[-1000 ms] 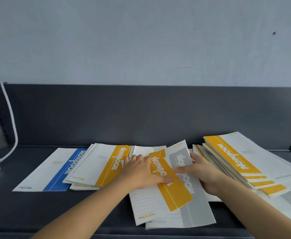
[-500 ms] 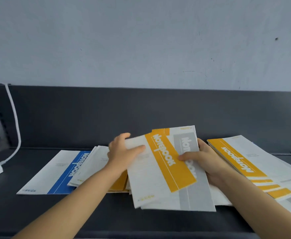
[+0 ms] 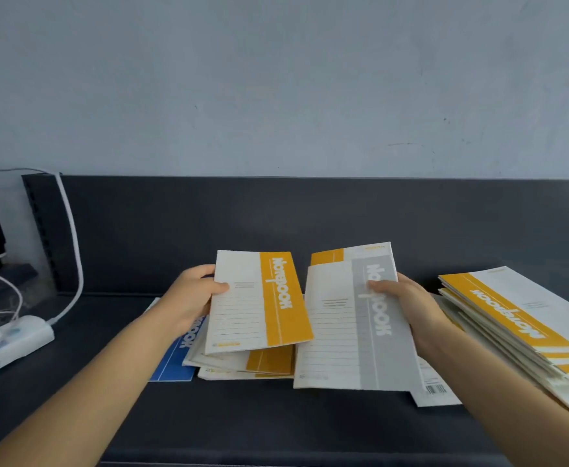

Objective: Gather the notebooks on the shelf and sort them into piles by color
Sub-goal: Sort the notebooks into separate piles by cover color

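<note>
A notebook in each of my hands, both held clear of the shelf (image 3: 276, 419). My left hand (image 3: 192, 298) pinches the yellow notebook (image 3: 263, 298) by its left edge, thumb on the cover and fingers behind. It hangs right above the small yellow pile (image 3: 266, 364). That's a colour match, so I judge it's meant to go down there.

My right hand (image 3: 407, 305) grips the grey notebook (image 3: 360, 328) at its right edge, thumb across the grey band. A yellow-cornered notebook (image 3: 327, 256) peeks out behind it, in the same grip as far as I can tell. Holding the two covers apart, side by side, lets me compare the bands.

The blue notebook (image 3: 175, 365) lies flat at the left, partly under the yellow pile. The fanned yellow stack (image 3: 512, 318) sits at the right, so two yellow heaps want merging. I can't make out a grey pile.
</note>
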